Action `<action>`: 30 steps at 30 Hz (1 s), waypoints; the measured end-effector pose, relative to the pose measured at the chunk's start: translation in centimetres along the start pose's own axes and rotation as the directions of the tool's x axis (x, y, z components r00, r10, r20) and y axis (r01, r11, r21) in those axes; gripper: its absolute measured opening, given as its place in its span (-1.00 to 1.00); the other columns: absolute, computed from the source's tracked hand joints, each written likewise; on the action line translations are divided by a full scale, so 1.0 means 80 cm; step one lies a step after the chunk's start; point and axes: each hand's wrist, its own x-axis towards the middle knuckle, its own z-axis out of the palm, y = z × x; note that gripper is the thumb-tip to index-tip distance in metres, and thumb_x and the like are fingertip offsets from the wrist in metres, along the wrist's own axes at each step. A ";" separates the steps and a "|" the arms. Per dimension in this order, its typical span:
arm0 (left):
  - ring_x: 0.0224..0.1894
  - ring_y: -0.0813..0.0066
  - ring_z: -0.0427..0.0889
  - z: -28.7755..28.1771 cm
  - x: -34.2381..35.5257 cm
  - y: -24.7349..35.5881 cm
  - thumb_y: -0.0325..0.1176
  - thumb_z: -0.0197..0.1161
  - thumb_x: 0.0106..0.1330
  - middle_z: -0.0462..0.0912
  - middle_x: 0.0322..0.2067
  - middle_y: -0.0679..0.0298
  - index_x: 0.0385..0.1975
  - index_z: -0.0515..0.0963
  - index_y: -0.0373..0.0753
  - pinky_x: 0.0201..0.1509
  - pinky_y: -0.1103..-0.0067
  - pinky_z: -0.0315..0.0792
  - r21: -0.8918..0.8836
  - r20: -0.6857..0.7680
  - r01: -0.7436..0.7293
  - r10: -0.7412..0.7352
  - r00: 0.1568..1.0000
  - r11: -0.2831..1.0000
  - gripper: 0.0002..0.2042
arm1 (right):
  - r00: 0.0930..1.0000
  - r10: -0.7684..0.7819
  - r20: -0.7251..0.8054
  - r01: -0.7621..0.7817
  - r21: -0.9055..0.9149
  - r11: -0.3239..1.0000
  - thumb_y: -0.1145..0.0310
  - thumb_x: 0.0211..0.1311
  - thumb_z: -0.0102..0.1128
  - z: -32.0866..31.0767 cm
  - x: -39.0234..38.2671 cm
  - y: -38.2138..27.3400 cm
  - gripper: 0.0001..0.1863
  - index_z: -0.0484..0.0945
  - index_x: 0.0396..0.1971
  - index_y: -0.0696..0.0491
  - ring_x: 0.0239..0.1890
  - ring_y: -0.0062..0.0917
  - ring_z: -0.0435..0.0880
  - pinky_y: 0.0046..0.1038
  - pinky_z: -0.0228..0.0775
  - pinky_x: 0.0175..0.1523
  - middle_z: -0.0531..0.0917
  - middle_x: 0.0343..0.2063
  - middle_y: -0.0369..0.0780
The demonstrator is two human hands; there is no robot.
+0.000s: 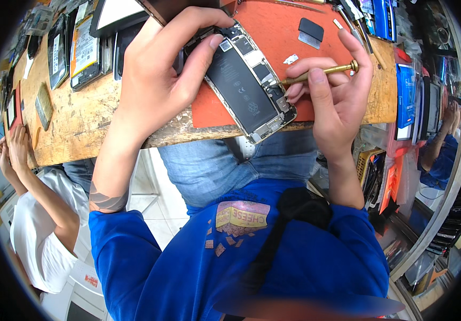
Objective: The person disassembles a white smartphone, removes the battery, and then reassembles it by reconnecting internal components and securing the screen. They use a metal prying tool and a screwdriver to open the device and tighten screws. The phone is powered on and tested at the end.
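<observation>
An opened smartphone lies tilted over the orange-red mat, its lower end reaching past the table's front edge. Its black battery and metal-shielded inner parts are exposed. My left hand grips the phone's upper end between thumb and fingers. In my right hand is a slim brass-coloured screwdriver, pinched by thumb and fingers, with the index finger raised over its round cap. The screwdriver's tip meets the phone's inside near the right edge of the battery. Any screw under the tip is too small to make out.
A black and grey flat piece and a white scrap lie on the mat. Several phone parts stand at the table's left. Blue packages are at the right. On the far left a person in white works at the same table.
</observation>
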 end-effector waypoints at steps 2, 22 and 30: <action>-0.10 0.35 0.75 0.000 0.001 -0.001 -0.55 0.41 0.41 0.83 -0.09 0.21 -0.03 0.76 -0.28 0.03 0.53 0.53 0.005 -0.001 -0.011 0.011 1.000 1.000 -0.82 | 1.000 -0.013 0.015 0.013 -0.002 1.000 0.53 0.68 0.05 0.001 -0.001 0.003 -0.40 -0.01 0.52 0.20 -0.30 -0.59 0.73 -0.57 0.65 -0.10 0.77 -0.14 0.00; -0.12 0.33 0.76 -0.001 0.002 0.002 -0.52 0.42 0.41 0.84 -0.12 0.22 -0.04 0.76 -0.26 0.02 0.51 0.55 -0.005 0.022 0.022 -0.022 1.000 1.000 -0.83 | 0.998 -0.058 0.036 0.059 -0.030 0.998 0.53 0.68 0.05 -0.002 -0.001 0.006 -0.44 0.02 0.48 0.23 -0.30 -0.54 0.75 -0.56 0.65 -0.15 0.77 -0.14 0.03; -0.12 0.34 0.76 -0.003 0.002 0.005 -0.50 0.45 0.39 0.83 -0.15 0.21 -0.07 0.77 -0.28 0.04 0.51 0.55 -0.121 0.070 0.095 -0.087 0.994 0.988 -0.84 | 0.995 0.081 -0.066 -0.074 0.103 0.992 0.49 0.69 0.07 0.004 0.014 -0.006 -0.45 0.03 0.47 0.24 -0.31 -0.43 0.81 -0.47 0.74 -0.17 0.77 -0.15 0.10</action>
